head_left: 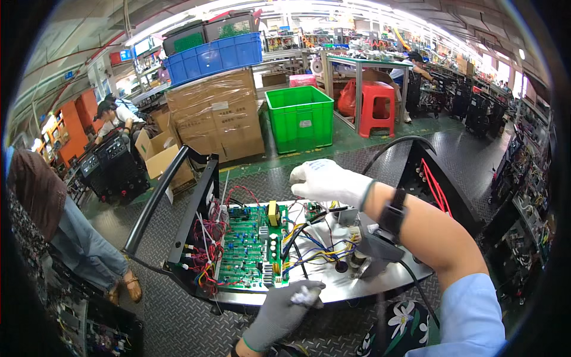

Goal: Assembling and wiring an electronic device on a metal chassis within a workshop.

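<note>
An open black equipment chassis (369, 290) with a pale metal base lies in front of me. On its left side sits a green circuit board (241, 253) with several blue parts, a yellow block and white connectors. Red wires (217, 229) crowd the board's left edge, while blue, yellow and black wires (324, 256) cross the middle. My left hand (279, 315), in a grey glove, is closed around small white pieces (305, 296) by the near edge. Above the far edge, my right hand (330, 180), in a white glove, has curled fingers; anything in them is hidden.
A black tubular handle (157, 199) rises at the chassis' left end; another (401, 143) stands far right. Beyond are a large cardboard box (217, 119), a green bin (300, 119) and a red stool (376, 110). A person (71, 232) stands at left; others work farther back.
</note>
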{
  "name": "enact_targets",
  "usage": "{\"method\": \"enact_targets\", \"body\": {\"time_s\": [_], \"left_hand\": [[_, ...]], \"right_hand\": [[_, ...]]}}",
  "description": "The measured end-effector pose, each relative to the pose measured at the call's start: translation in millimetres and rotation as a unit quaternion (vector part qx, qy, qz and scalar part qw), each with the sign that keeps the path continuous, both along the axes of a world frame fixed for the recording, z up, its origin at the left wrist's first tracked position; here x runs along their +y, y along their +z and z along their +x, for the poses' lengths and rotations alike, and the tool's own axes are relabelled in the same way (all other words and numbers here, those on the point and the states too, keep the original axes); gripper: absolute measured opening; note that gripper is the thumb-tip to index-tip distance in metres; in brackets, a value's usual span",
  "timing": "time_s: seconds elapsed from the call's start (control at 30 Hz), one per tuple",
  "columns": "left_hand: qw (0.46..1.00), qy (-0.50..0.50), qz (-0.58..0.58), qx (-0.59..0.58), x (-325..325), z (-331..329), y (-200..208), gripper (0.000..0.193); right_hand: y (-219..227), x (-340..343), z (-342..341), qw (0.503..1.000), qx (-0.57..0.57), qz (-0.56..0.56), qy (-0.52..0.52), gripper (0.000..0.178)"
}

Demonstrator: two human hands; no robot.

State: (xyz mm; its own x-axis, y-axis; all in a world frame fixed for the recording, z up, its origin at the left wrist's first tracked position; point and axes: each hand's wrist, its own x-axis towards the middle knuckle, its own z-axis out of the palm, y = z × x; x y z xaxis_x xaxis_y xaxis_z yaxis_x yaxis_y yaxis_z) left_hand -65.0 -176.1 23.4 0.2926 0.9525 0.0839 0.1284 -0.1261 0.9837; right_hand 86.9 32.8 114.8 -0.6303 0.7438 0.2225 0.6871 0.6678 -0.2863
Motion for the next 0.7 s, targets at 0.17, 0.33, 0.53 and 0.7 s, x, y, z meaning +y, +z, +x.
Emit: {"method": "enact_targets", "body": {"time_s": [0.17,0.33,0.53,0.7], "left_hand": [[0.970,-0.068,0.119,0.200,3.3,2.7,-19.0,0.037],[0.991,-0.053,0.091,0.082,15.0,2.5,-23.5,0.045],[0.989,-0.055,0.103,0.090,26.5,-2.4,-28.5,0.048],[0.984,-0.070,0.117,0.115,29.4,-6.1,-20.1,0.043]], "right_hand": [[-57.4,44.7,-35.1,0.971,-0.232,0.022,-0.050,0.028],[-69.2,53.6,-49.5,0.963,-0.239,-0.116,-0.041,0.028],[-57.0,38.9,-26.0,0.900,-0.398,-0.083,0.156,0.020],[-56.4,45.2,-28.7,0.890,-0.371,-0.164,0.209,0.023]]}}
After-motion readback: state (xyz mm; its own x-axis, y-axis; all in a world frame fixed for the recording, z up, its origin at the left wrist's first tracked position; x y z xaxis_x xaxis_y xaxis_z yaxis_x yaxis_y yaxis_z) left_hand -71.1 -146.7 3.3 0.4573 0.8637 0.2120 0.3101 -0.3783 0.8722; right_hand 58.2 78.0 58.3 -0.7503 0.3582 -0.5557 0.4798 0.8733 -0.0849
